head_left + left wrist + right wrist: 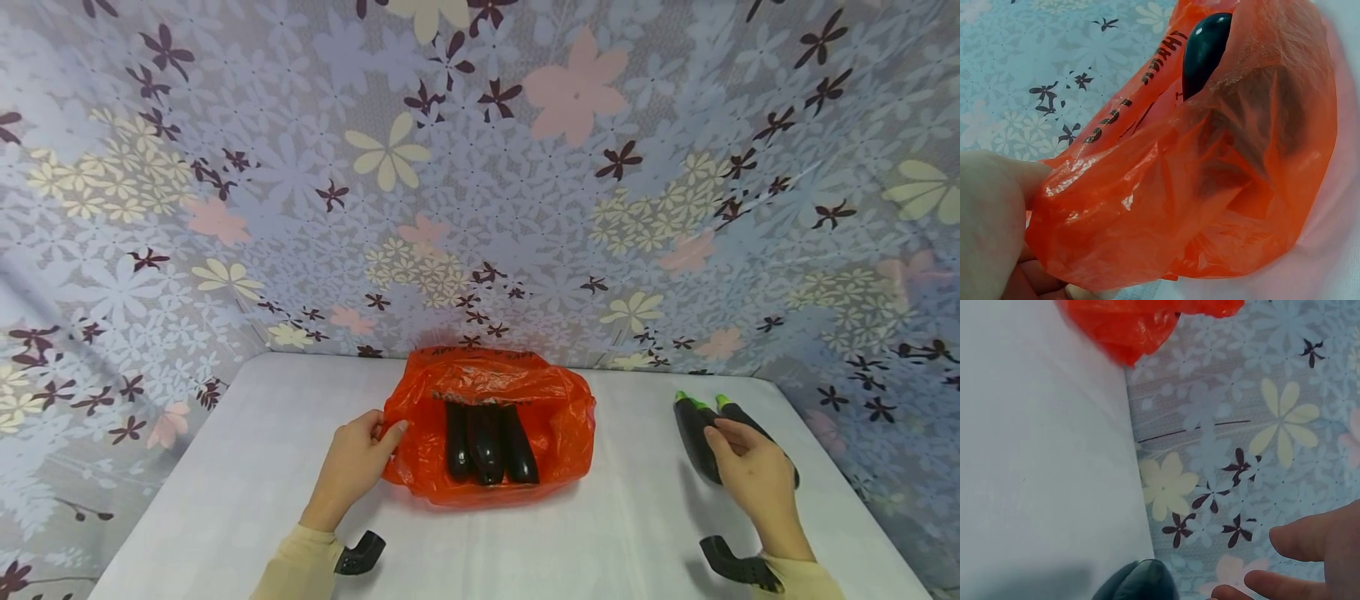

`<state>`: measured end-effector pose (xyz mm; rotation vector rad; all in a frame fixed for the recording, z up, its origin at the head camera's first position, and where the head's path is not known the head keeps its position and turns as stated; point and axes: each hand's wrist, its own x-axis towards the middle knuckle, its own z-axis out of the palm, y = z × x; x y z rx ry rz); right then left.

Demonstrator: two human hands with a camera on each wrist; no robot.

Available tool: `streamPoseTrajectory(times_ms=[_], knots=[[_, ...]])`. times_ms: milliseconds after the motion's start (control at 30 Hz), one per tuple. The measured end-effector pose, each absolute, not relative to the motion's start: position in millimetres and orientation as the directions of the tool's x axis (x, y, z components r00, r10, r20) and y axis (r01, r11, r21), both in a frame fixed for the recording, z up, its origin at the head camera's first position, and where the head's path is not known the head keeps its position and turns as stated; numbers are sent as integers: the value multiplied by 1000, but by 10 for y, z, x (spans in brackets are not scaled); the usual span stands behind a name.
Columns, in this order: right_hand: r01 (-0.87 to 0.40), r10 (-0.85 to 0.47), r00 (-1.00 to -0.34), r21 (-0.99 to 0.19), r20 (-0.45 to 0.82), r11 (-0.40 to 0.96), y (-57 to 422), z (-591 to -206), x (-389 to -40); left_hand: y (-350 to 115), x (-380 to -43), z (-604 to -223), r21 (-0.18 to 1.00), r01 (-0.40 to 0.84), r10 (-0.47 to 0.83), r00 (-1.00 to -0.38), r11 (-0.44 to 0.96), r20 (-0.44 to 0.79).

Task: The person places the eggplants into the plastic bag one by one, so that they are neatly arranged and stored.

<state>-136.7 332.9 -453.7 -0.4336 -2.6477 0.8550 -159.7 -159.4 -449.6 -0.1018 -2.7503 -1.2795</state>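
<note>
A crinkled red plastic bag [566, 425] with dark lettering lies with its mouth facing me. Three glossy dark eggplants [486, 446] sit side by side inside it. My left hand [358, 460] pinches the bag's left edge between thumb and fingers; the left wrist view shows the thin plastic [1110, 219] in that grip. Over at the right, my right hand [753, 483] hovers above more eggplants [696, 437] with bright green caps, partly hidden beneath it. In the right wrist view its thumb and fingers are apart, with a dark rounded eggplant end [1141, 581] nearby.
The white table [637, 517] meets a flower-patterned covering [480, 208] at the back and sides. A black curved piece [362, 554] is at the left wrist, and a similar one [738, 567] at the right wrist.
</note>
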Motion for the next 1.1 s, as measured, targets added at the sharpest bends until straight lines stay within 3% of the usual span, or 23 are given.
streamPoseTrajectory(times_ms=[367, 667, 1100], knots=[[194, 373, -900, -560, 225, 806, 3435, -4646, -1416, -1595, -1599, -4517, 758, 118, 16, -990, 641, 140], [284, 416, -896, -519, 156, 807, 3458, -4684, -1463, -1583, -1595, -4507, 760, 108, 12, -991, 640, 131], [302, 380, -914, -386, 144, 872, 3397, -4679, -1493, -1584, -1589, -4501, 759, 106, 14, -992, 642, 127]])
